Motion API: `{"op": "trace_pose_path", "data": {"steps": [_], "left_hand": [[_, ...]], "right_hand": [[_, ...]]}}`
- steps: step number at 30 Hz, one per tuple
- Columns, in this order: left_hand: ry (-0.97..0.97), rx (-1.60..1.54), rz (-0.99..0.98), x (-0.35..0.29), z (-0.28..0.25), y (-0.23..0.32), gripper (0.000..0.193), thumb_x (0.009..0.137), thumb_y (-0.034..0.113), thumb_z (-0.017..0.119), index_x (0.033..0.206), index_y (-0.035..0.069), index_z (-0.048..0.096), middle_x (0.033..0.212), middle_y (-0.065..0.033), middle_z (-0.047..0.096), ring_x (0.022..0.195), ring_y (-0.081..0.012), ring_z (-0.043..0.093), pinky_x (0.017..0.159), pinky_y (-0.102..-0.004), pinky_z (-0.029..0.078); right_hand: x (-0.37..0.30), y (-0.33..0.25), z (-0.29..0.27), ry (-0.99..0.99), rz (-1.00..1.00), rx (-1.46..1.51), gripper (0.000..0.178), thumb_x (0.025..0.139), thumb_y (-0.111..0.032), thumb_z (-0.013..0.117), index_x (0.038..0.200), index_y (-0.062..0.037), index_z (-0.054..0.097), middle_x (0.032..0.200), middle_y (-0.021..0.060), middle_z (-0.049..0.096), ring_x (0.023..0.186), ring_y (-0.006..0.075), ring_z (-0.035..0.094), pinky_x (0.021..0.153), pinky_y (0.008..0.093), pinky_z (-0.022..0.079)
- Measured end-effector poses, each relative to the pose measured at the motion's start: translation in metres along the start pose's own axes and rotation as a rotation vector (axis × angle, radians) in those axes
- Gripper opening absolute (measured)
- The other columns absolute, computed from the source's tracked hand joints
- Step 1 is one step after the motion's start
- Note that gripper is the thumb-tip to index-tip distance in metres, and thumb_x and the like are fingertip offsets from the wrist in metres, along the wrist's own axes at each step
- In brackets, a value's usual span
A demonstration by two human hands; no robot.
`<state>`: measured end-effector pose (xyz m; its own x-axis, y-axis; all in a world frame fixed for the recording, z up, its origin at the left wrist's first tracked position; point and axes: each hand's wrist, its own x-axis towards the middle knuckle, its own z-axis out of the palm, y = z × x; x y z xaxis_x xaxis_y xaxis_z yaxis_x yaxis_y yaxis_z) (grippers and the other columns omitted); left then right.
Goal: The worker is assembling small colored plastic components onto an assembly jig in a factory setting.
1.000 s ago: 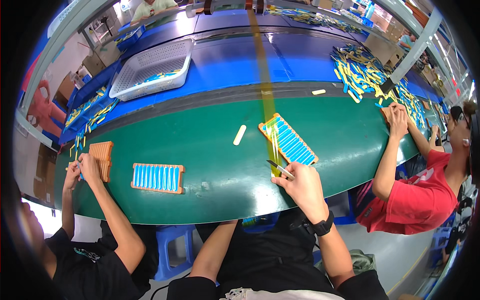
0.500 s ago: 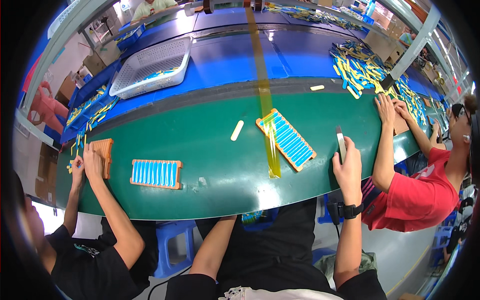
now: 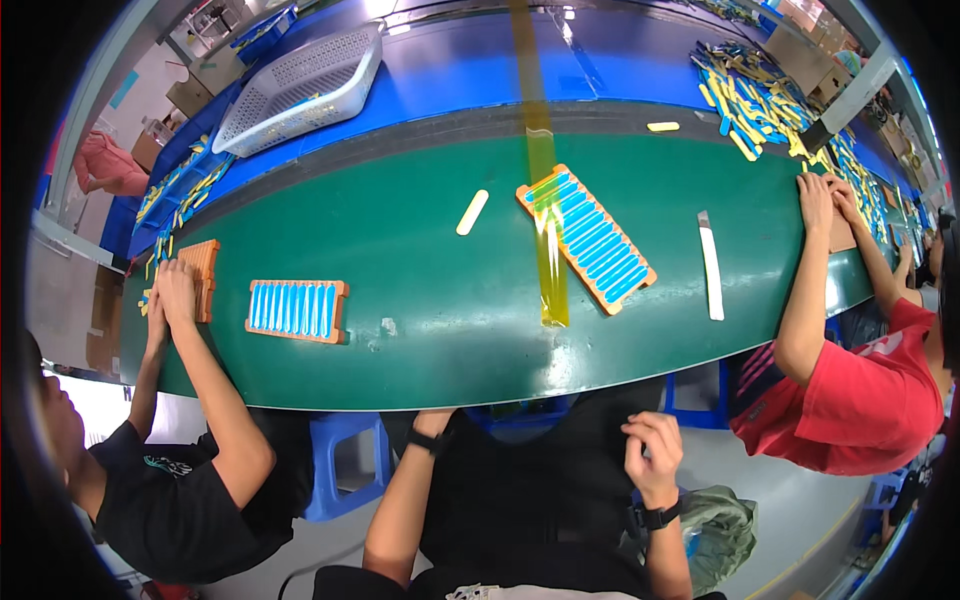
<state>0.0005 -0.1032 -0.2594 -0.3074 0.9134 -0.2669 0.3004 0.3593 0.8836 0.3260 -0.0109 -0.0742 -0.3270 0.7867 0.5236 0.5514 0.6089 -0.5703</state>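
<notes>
My right hand [image 3: 655, 455] is off the table's near edge, above my lap. Its fingers are loosely curled and apart, with nothing in them. My left hand [image 3: 434, 421] reaches under the table edge; its fingers are hidden. On the green table [image 3: 420, 240] lies a slim white cutter-like tool [image 3: 711, 270] with a grey tip, the thing closest to my right hand. Left of it, an orange rack [image 3: 645, 277] filled with blue strips is slanted beside yellow tape [image 3: 553, 300]. A second orange rack [image 3: 338, 312] with blue pieces lies further left. One pale yellow strip [image 3: 472, 212] lies between them.
Co-workers sit at both sides, the left one's hands [image 3: 172, 295] at another rack [image 3: 205, 280], the right one's hands [image 3: 825, 195] near a pile of yellow and blue strips [image 3: 750, 100]. A white basket [image 3: 300, 110] stands behind. A blue stool [image 3: 345, 465] is below.
My right hand has let go of the cutter-like tool, now lying on the table, and has drawn back toward me. My left hand stays under the edge. The view has shifted.
</notes>
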Motion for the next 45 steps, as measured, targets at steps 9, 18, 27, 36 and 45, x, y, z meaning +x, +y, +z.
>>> {"op": "trace_pose_path", "data": {"steps": [9, 18, 27, 36, 45], "left_hand": [[0.050, -0.048, -0.224, -0.040, 0.013, -0.056, 0.019, 0.097, 0.010, 0.064, 0.116, 0.005, 0.063, 0.113, -0.0114, 0.067, 0.102, -0.0278, 0.064, 0.088, -0.0404, 0.052], [0.324, -0.021, -0.174, 0.054, -0.095, -0.047, 0.020, 0.097, 0.010, 0.064, 0.116, 0.006, 0.063, 0.114, -0.0110, 0.066, 0.102, -0.0273, 0.064, 0.088, -0.0402, 0.052], [0.776, 0.097, -0.098, 0.068, -0.249, 0.008, 0.020, 0.097, 0.010, 0.064, 0.116, 0.006, 0.063, 0.114, -0.0106, 0.066, 0.102, -0.0268, 0.064, 0.088, -0.0399, 0.052], [0.842, -0.017, -0.053, 0.080, -0.251, 0.015, 0.020, 0.097, 0.010, 0.064, 0.117, 0.006, 0.062, 0.115, -0.0103, 0.066, 0.103, -0.0263, 0.063, 0.089, -0.0397, 0.052], [0.848, -0.326, 0.017, 0.072, -0.194, 0.010, 0.020, 0.097, 0.010, 0.064, 0.117, 0.006, 0.062, 0.116, -0.0099, 0.066, 0.103, -0.0257, 0.063, 0.089, -0.0395, 0.052]], "right_hand": [[0.032, 0.081, 0.076, -0.635, 0.051, -0.017, 0.016, 0.088, -0.011, 0.068, 0.102, -0.0021, 0.069, 0.099, 0.0201, 0.071, 0.086, 0.0324, 0.071, 0.068, 0.0440, 0.057], [0.121, 0.116, 0.218, -0.609, 0.050, 0.223, 0.016, 0.088, -0.011, 0.068, 0.102, -0.0026, 0.069, 0.098, 0.0186, 0.071, 0.085, 0.0308, 0.070, 0.067, 0.0433, 0.057], [0.229, 0.057, 0.388, -0.649, -0.076, 0.639, 0.016, 0.088, -0.012, 0.068, 0.102, -0.0032, 0.069, 0.098, 0.0168, 0.071, 0.084, 0.0290, 0.070, 0.065, 0.0425, 0.057], [0.239, 0.070, 0.379, -0.750, 0.069, 0.692, 0.016, 0.089, -0.013, 0.068, 0.102, -0.0038, 0.070, 0.097, 0.0151, 0.071, 0.083, 0.0271, 0.070, 0.063, 0.0417, 0.057], [0.234, 0.079, 0.285, -0.841, 0.205, 0.543, 0.016, 0.089, -0.013, 0.068, 0.102, -0.0043, 0.070, 0.096, 0.0133, 0.071, 0.082, 0.0253, 0.070, 0.061, 0.0410, 0.057]]}}
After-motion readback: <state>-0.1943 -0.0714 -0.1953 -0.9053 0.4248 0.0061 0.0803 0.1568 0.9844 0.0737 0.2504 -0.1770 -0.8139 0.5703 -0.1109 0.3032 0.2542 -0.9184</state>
